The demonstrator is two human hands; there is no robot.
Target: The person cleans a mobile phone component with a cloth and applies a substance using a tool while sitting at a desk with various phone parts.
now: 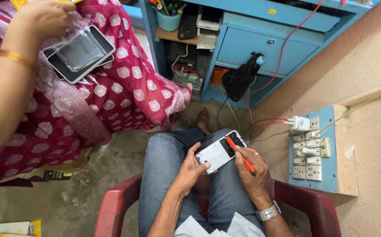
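My left hand (189, 169) clamps the opened white rectangular phone (220, 151) over my lap, while my right hand (250, 169), just right, grips a red-handled screwdriver (239, 156) touching it.

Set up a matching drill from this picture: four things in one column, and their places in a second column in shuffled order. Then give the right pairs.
Things:
1. phone
2. orange-handled screwdriver
3. white charger plug
4. black bag

Places:
A. plugged into the switchboard on the wall
B. hanging at the front of the blue drawer
C. in the right hand, tip on the phone
D. held by the left hand above the lap

Pairs: 1-D, 2-C, 3-A, 4-B
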